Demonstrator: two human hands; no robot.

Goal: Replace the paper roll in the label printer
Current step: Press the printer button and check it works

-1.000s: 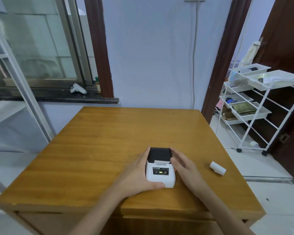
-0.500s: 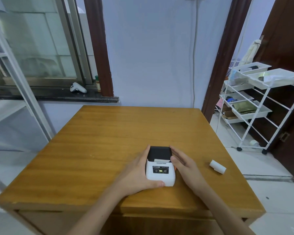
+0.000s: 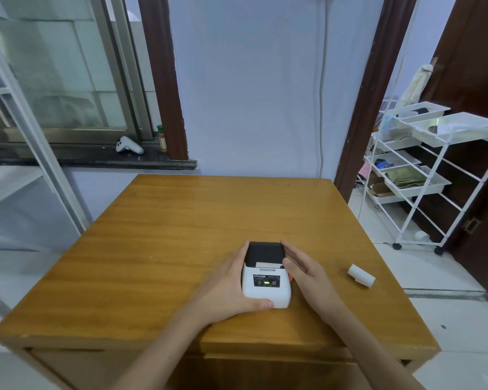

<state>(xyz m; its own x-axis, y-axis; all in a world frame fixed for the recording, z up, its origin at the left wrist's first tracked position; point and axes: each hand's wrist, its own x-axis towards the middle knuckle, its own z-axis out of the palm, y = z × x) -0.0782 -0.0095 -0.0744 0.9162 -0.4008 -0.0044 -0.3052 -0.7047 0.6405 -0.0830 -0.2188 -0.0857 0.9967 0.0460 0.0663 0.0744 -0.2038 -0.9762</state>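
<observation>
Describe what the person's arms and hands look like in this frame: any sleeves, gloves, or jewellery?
Both forearms are bare as far as the frame shows; no sleeve edge is visible. The left hand and right hand wear no gloves, and no rings, watch or bracelets show on the fingers or wrists. No markings or tape can be made out.

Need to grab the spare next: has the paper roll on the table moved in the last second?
No. The paper roll lies in the same spot near the table's right edge, apart from both hands.

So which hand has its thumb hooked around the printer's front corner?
The left hand: its thumb wraps the label printer's near corner, while the right hand lies along the side.
</observation>
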